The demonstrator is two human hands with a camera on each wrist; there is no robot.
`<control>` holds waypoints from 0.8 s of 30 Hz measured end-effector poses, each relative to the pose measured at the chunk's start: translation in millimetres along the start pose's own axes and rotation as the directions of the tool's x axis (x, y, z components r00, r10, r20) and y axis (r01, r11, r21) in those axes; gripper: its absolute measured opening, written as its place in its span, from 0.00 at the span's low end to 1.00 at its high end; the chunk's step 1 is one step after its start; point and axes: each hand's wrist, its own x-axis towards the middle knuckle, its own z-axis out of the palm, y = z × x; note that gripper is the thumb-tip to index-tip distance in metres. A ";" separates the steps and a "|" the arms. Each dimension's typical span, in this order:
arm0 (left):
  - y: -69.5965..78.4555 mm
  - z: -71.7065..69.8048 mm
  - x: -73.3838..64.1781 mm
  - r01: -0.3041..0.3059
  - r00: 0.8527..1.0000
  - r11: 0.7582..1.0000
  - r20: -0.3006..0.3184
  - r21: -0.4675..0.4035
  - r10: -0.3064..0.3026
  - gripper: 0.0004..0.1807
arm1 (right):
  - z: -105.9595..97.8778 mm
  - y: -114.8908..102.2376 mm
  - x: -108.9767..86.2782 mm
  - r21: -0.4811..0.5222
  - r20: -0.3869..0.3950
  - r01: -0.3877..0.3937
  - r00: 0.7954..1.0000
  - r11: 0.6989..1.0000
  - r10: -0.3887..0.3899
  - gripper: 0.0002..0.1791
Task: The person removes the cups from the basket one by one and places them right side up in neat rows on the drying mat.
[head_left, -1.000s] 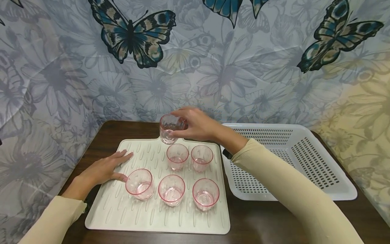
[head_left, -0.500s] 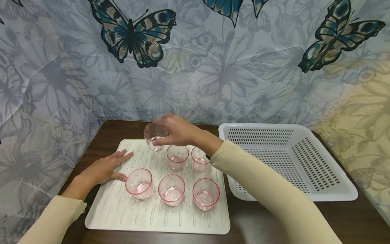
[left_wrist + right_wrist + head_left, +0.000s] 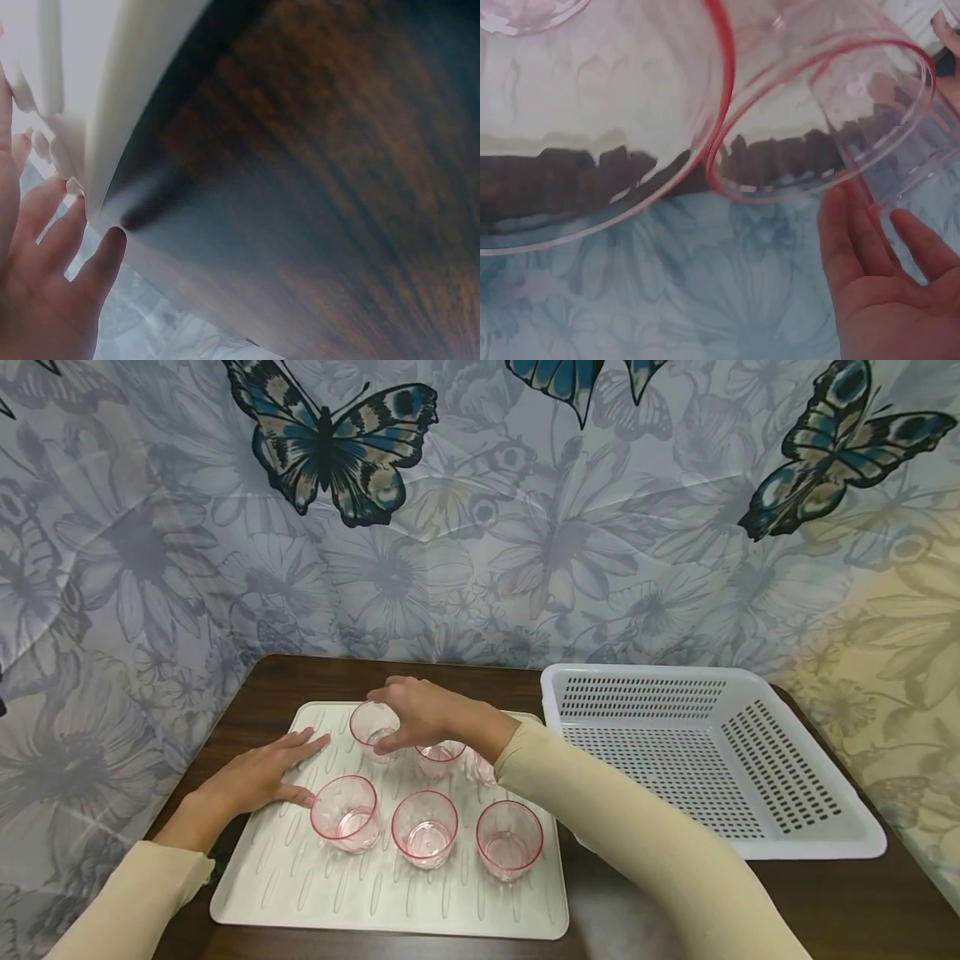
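On the white ridged drying mat (image 3: pixel 315 897) stand clear glasses with red rims. My right hand (image 3: pixel 426 714) holds one glass (image 3: pixel 367 725) at the back left of the mat, thumb at its near side. The right wrist view shows the fingers (image 3: pixel 838 240) against this glass (image 3: pixel 911 146). Partly behind the hand and forearm are two more back-row glasses (image 3: pixel 437 766). In front stand a left glass (image 3: pixel 347 827), a middle glass (image 3: pixel 425 839) and a right glass (image 3: pixel 510 852). My left hand (image 3: pixel 251 777) rests spread on the mat's left edge, its thumb close to the left glass.
A white perforated plastic basket (image 3: pixel 832 843) stands right of the mat, behind my right forearm. Both lie on a dark wooden table (image 3: pixel 622 927). A butterfly-patterned cloth (image 3: pixel 480 568) hangs directly behind the table.
My right hand has carried the glass left and then down to the back left of the mat, beside the back-row glasses. The left hand has stayed in place.
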 end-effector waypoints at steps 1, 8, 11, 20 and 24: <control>0.4 -0.1 -0.3 -0.001 1.000 1.000 0.000 -0.002 0.001 0.55 | 1.9 -1.0 0.7 -0.006 0.011 -0.007 1.000 1.000 0.007 0.42; 3.7 0.0 -1.2 -0.014 1.000 1.000 -0.018 0.003 0.014 0.54 | 12.6 -6.0 5.0 -0.038 0.048 -0.002 0.999 0.999 0.004 0.42; 4.7 0.0 -1.1 -0.023 0.999 1.000 -0.023 0.005 0.023 0.54 | 14.7 -5.4 4.7 -0.043 0.055 -0.004 0.998 0.999 0.007 0.42; 2.4 0.9 0.2 0.005 1.000 1.000 0.000 0.002 -0.005 0.54 | 14.3 -2.3 1.2 -0.046 0.087 -0.057 0.994 0.997 0.060 0.44; 1.5 -0.2 0.1 0.001 1.000 1.000 0.000 0.004 -0.001 0.55 | 12.8 -3.8 0.3 -0.049 0.101 -0.071 0.992 0.996 0.076 0.44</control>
